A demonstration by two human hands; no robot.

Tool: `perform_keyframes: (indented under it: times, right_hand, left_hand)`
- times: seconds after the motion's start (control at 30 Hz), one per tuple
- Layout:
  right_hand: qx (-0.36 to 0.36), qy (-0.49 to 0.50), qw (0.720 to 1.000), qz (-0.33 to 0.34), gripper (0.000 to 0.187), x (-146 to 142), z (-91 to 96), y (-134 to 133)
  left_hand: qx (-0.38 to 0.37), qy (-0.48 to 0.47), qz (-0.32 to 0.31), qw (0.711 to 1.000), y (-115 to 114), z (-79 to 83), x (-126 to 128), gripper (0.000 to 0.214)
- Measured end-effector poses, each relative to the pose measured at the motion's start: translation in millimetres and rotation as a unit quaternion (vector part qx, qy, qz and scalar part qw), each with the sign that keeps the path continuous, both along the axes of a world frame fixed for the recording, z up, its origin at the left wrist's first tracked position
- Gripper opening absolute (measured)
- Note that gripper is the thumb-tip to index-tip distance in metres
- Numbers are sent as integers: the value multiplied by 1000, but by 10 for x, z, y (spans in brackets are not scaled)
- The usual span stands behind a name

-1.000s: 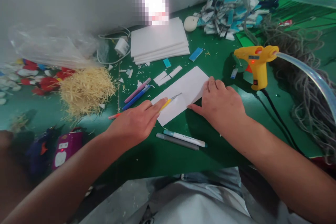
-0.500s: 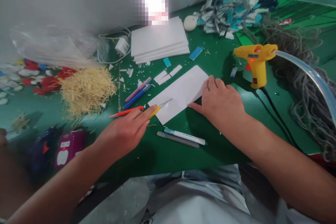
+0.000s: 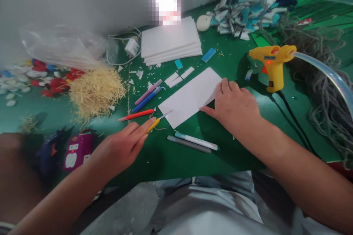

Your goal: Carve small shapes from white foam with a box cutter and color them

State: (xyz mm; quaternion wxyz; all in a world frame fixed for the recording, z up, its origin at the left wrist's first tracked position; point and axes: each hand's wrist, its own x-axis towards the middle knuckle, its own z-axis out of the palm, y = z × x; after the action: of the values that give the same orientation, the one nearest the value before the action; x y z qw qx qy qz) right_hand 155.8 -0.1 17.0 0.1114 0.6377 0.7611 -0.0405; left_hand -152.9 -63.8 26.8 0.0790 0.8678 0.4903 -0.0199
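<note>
A yellow-handled craft knife (image 3: 153, 126) sits pinched in my left hand (image 3: 121, 145), its thin blade pointing up and right over the lower-left end of a white rectangular board (image 3: 190, 97). Whether the tip touches the board, I cannot tell. My right hand (image 3: 235, 101) grips the board's right end, fingertips along the short edge and thumb at the long near edge. Left of the board lie a red pen (image 3: 135, 115), a blue pen (image 3: 146, 99) and a pink pen (image 3: 148, 92). Nearer my body are a white marker (image 3: 197, 141) and a grey pen (image 3: 189, 144).
Stacked white boards (image 3: 169, 40) lie behind, among scraps. A yellow glue gun (image 3: 274, 68) with a cord stands at right, before tangled grey yarn (image 3: 311, 73). Straw-coloured shreds (image 3: 96, 93) and a purple box (image 3: 78, 151) are at left. Another person's arm (image 3: 16, 176) shows at the left edge.
My left hand has drawn the knife back down and left, away from the board's middle. My right hand keeps its place on the board. The whole view has shifted slightly.
</note>
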Motion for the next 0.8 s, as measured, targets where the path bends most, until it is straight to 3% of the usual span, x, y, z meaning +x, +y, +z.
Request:
perform_keyframes:
  times: [0.2,0.37,0.8]
  right_hand:
    - [8,-17,1000,21,85,12,-10,-6]
    - [26,-30,999,37,81,12,-13,-4]
    - [1,-21,1000,21,83,-31,28,-15]
  left_hand:
    - [-31,-21,33,999,-77,23,-62,51]
    - [-9,-44,47,998,-163,-67,-173,50]
    - [-33,-32,94,994,-306,-108,-288,51]
